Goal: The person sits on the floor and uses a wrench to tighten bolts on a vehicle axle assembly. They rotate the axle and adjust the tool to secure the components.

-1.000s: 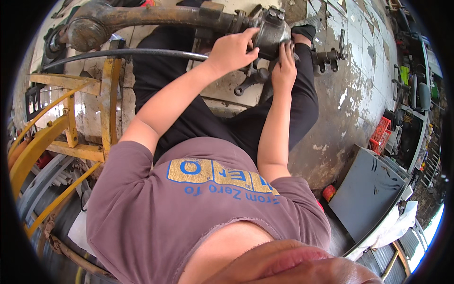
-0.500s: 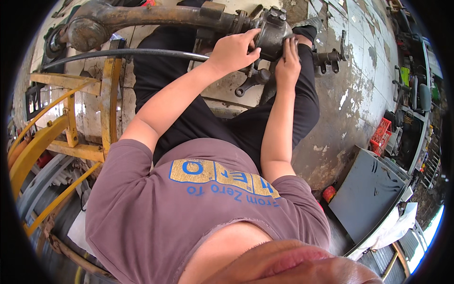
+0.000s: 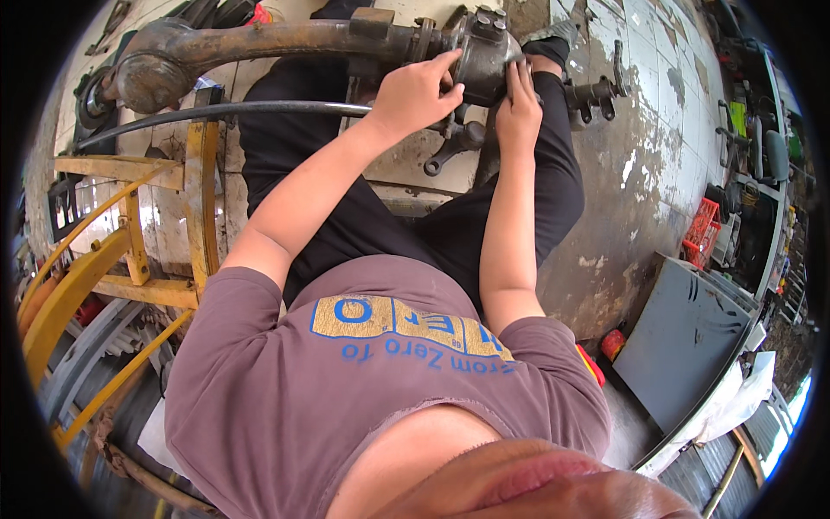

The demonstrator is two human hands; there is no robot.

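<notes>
A rusty vehicle axle (image 3: 294, 39) lies crosswise at the top of the view, with a round metal knuckle housing (image 3: 486, 62) at its right end. My left hand (image 3: 417, 97) grips the housing's left rim, index finger and thumb on its edge and the other fingers curled and partly hidden. On the other side, my right hand (image 3: 519, 114) rests against the housing's right face, fingers stretched flat and close together, their tips darkened. A metal arm with an eye end (image 3: 454, 149) hangs below the housing, between my wrists.
A long dark bar (image 3: 233, 109) runs below the axle toward my left hand. Yellow metal frames (image 3: 201, 199) stand at the left. At the right are another metal part (image 3: 596, 97), a red crate (image 3: 701, 229) and a grey metal cabinet (image 3: 674, 346). Worn tiles (image 3: 644, 130) cover the floor.
The axle, housing and both hands appear slightly higher and further left, as the whole view has shifted. Both hands keep their places on the housing.
</notes>
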